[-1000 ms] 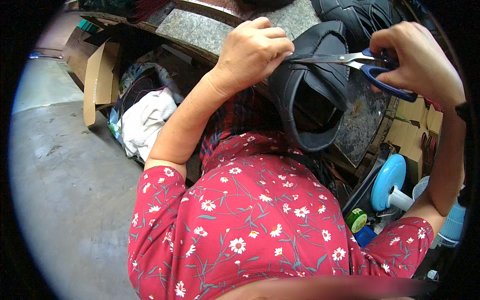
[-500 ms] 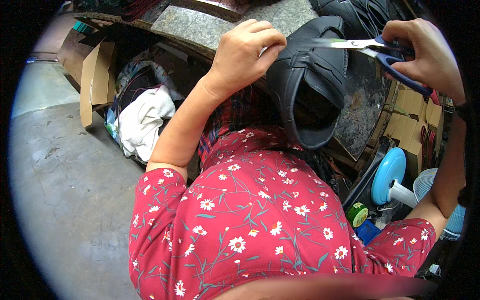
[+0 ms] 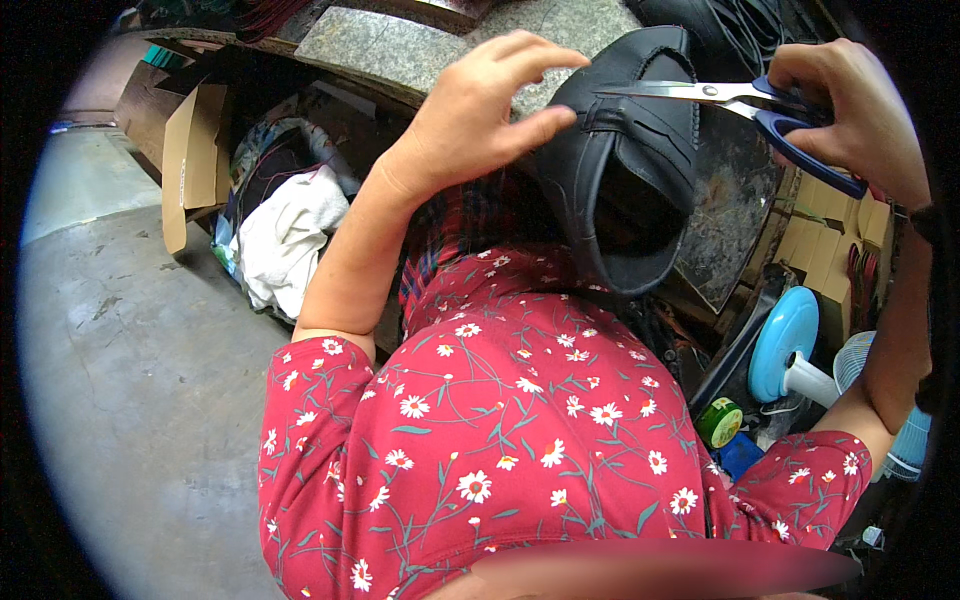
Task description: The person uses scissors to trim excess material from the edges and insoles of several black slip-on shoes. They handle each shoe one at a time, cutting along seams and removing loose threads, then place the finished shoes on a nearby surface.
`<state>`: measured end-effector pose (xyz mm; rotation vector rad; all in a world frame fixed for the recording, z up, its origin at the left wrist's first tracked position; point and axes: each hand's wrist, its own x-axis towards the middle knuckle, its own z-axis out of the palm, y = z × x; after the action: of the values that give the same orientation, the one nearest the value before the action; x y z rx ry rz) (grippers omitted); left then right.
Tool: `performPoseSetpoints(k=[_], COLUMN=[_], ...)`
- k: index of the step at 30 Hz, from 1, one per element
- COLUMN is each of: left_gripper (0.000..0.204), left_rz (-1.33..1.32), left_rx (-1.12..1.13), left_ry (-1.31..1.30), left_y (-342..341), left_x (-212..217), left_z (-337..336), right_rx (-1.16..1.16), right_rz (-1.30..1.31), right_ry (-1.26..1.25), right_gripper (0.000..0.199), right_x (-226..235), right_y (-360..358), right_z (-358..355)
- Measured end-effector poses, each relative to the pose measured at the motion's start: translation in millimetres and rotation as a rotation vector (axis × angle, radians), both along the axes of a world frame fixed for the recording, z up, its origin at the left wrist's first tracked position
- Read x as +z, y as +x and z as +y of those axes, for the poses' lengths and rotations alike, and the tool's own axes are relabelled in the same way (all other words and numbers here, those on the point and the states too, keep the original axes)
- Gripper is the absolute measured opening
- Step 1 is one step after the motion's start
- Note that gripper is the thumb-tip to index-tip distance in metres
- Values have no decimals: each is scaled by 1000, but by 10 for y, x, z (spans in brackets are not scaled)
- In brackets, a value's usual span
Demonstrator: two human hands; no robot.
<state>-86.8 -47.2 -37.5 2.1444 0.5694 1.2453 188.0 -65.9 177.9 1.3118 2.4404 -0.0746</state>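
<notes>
A black leather shoe (image 3: 565,190) rests ahead of me with its opening turned toward my body. My right hand (image 3: 850,115) grips scissors (image 3: 810,165) with dark blue handles. Their blades lie over the upper of the shoe, pointing left, and look closed or nearly so. To the left of the shoe is my left hand (image 3: 490,115), thumb and fingers apart, with nothing seen between them. Its thumb tip is close to the shoe's left side; whether it touches cannot be made out.
More black shoes (image 3: 710,35) lie at the back right. A grey stone slab (image 3: 380,50) is at the far side. Cardboard boxes (image 3: 195,160) stand at left and right. A white cloth (image 3: 290,240) lies at left; a blue fan (image 3: 785,345) stands at lower right.
My left hand has gone from a pinch beside the shoe to spread fingers. The scissors stay over the shoe in my right hand, with their blades now sharper to see.
</notes>
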Motion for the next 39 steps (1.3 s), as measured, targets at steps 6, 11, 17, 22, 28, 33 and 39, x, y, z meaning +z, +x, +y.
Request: performPoseSetpoints(k=[6,11,17,22,28,33,39], left_gripper=[11,8,9,83,40,54,66], left_rz=[217,250,242,411,475,607,522], left_rx=[29,113,205,-321,-30,1,-230], left_ry=[248,303,168,248,449,490,433], left_y=[3,48,64,-20,171,352,331], left_x=[-18,-50,161,306,322,426,661], left_z=[-47,-85,-131,-369,-643,-870,-501], right_rx=[-82,-45,-9,-353,-681,-870,-796], right_rz=[-217,-426,-105,435,889,589,494], right_ry=[8,35,126,204,61,57,123], right_gripper=[38,39,37,43,32,40,45], right_x=[-32,16,79,-393,-979,-1248,-1430], right_y=[-142,-565,-283,545,946,880,741], right_z=[-134,-208,-457,-776,-1466,-1918,-2045])
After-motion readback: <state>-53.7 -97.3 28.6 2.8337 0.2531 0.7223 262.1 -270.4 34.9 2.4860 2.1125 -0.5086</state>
